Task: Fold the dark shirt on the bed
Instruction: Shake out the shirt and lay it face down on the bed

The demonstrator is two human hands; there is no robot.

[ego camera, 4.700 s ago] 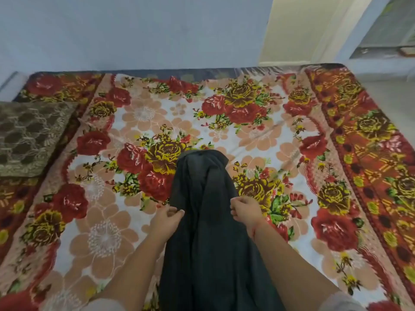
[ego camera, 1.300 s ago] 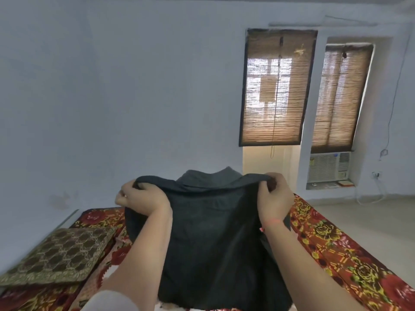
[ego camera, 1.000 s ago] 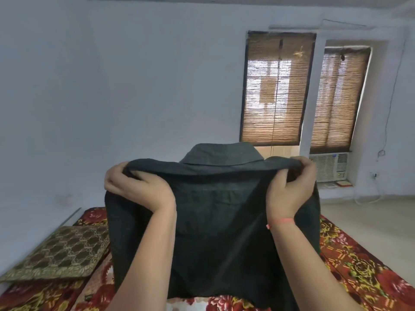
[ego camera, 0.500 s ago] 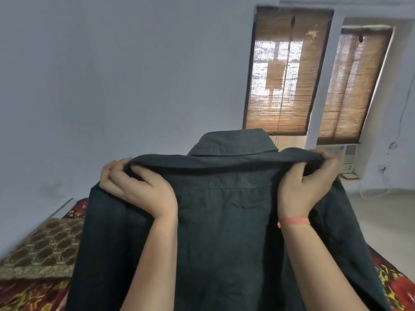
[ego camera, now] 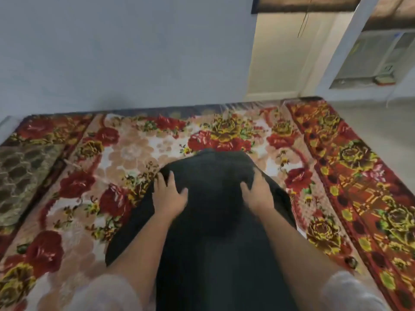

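Note:
The dark shirt lies lengthwise on the floral bedspread, its collar end toward the far wall and its lower part running under my arms toward me. My left hand rests palm down on the shirt's left shoulder, fingers at the cloth's edge and thumb spread on top. On the right shoulder, my right hand holds the cloth the same way. Motion blur hides the finger detail.
A patterned brown cushion lies at the bed's left edge. The blue wall runs along the bed's far side. Bare floor and a white cooler sit beyond the bed's right edge.
The shirt, held up by its shoulders in front of me half a second ago, has come down flat onto the bed. My view has tilted down with it.

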